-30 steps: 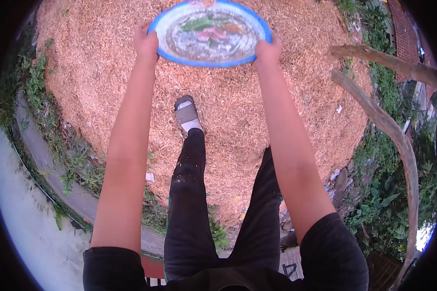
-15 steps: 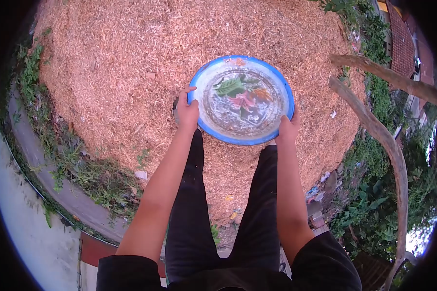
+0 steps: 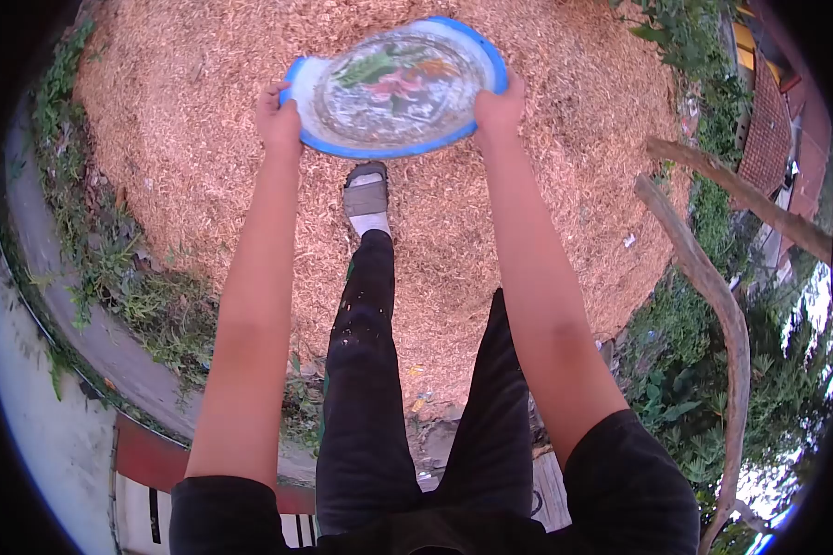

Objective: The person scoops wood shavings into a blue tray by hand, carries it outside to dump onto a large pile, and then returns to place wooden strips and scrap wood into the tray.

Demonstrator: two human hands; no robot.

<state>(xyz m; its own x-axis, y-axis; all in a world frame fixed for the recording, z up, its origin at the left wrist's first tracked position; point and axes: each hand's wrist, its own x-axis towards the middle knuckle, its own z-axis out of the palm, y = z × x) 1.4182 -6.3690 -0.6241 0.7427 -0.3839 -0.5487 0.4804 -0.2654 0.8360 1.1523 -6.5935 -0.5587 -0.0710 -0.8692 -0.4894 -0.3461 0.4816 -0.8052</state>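
Held out in front of me is a round, shallow tray (image 3: 310,111) with a blue rim, a whitish worn inside and a leaf-and-flower picture at its centre. My left hand (image 3: 279,120) is closed on the left side of its rim, thumb on the upper face. On the right side of the rim, my right hand (image 3: 502,104) grips it the same way. The rim looks bent near the upper left, and the tray is slightly smeared by motion. Below it lies a wide mound of wood shavings (image 3: 204,176). My sandalled foot (image 3: 368,194) stands on the shavings.
Two bare wooden branches (image 3: 713,277) cross the right side. Green plants (image 3: 148,305) edge the mound on the left, beside a paved path (image 3: 65,268). A tiled roof (image 3: 759,111) shows at the upper right.
Both hands have carried the tray farther forward and to the left. My arms are more stretched out, and my left foot in its sandal now shows below the tray.
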